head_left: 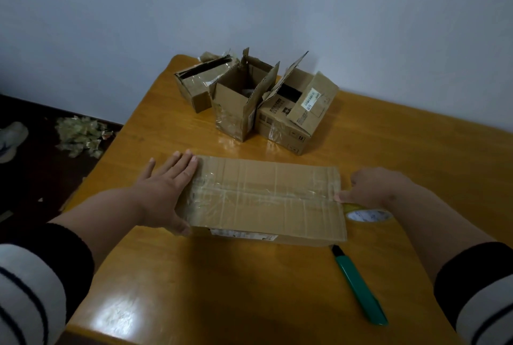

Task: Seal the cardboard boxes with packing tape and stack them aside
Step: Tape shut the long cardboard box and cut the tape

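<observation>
Cardboard flat box (266, 200) lies on the bench (222, 275) in front of me, flaps closed, with clear tape running along its centre seam from the left end to the right edge. My left hand (166, 191) rests flat on the left end, fingers straight, steadying it. My right hand (372, 186) sits at the right edge with its grip curled on the tape roll (369, 215), thumb pressing the strip at the seam end. I judge that the strip is laid but not yet cut from the roll. Green utility knife (361, 286) lies on the bench just in front of the box, untouched.

Remaining: 3 boxes (249, 100) stand grouped at the far side of the bench, near the wall, flaps up or torn, none sealed. I see no stack of finished boxes. By my estimate, box 1 of 4 is nearly done; the stacking has not begun.
</observation>
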Demonstrator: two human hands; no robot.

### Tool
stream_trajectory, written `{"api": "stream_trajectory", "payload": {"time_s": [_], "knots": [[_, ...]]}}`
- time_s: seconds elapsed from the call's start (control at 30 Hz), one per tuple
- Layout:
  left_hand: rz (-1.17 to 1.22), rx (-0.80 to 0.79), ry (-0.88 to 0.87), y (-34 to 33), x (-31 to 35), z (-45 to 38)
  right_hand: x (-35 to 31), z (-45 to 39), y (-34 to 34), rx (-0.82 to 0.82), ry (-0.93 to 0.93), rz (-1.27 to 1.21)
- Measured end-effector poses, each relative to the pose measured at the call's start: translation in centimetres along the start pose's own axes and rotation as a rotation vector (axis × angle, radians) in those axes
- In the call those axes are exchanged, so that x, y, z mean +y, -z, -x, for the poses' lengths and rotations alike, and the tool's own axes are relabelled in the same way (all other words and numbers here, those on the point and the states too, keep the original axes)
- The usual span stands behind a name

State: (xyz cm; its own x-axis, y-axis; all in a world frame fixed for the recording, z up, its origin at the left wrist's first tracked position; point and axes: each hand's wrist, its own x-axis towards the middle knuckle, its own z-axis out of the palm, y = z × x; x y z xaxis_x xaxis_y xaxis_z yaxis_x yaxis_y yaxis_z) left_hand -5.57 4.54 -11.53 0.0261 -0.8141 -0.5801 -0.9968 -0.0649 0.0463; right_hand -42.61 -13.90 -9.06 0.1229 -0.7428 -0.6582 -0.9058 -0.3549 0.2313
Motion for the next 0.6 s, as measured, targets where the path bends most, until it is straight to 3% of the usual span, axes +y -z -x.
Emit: {"api": "stream_trajectory", "payload": {"time_s": [0.17,0.3,0.6], "knots": [[-0.059,0.149,0.041,-1.9,1.3,1.0,-0.8,-0.3,0.4,-0.040,0.073,0.043],[-0.115,0.401,0.005,-2.7,3.4,1.2,-1.1,-0.2,0.6,-0.046,0.106,0.057],[-0.039,0.300,-0.047,-3.6,4.8,0.1,-1.1,0.1,0.8,-0.086,0.137,-0.009]]}}
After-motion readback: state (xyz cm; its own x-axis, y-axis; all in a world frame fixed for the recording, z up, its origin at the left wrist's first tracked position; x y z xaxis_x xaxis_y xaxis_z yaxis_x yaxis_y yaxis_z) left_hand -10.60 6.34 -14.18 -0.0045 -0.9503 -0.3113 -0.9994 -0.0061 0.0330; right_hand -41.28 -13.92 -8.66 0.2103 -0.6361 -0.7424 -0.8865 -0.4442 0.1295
